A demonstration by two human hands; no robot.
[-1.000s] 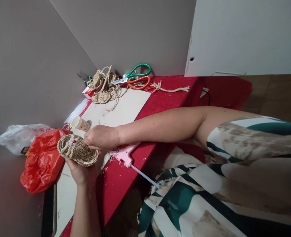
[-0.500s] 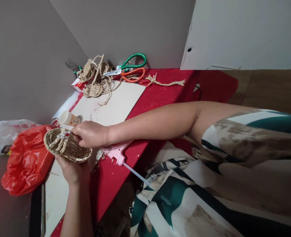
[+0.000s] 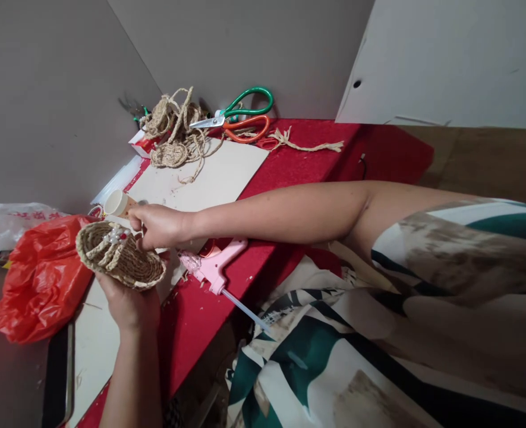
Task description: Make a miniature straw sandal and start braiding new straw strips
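Observation:
My left hand (image 3: 128, 304) cups a small woven straw slipper (image 3: 124, 268) from underneath, fingers wrapped round its sole. White and red beads sit on the slipper's strap. My right hand (image 3: 158, 226) reaches across from the right, its fingers curled and pinched at the strap beside the beads. Both hands hover over the near left part of the red table (image 3: 307, 169). A pink glue gun (image 3: 216, 267) lies on the table just right of my hands.
A white board (image 3: 213, 178) covers the table's middle. Braided straw rope (image 3: 173, 131) is piled at the back, with green scissors (image 3: 245, 104) and orange scissors (image 3: 245, 128) beside it. A paper cup (image 3: 115, 203), red bag (image 3: 40, 279), white bag (image 3: 4, 223) and dark tray (image 3: 57, 374) are at left.
The view has shifted a little. My right hand has moved slightly up along the slipper's strap; my left hand keeps hold of the slipper.

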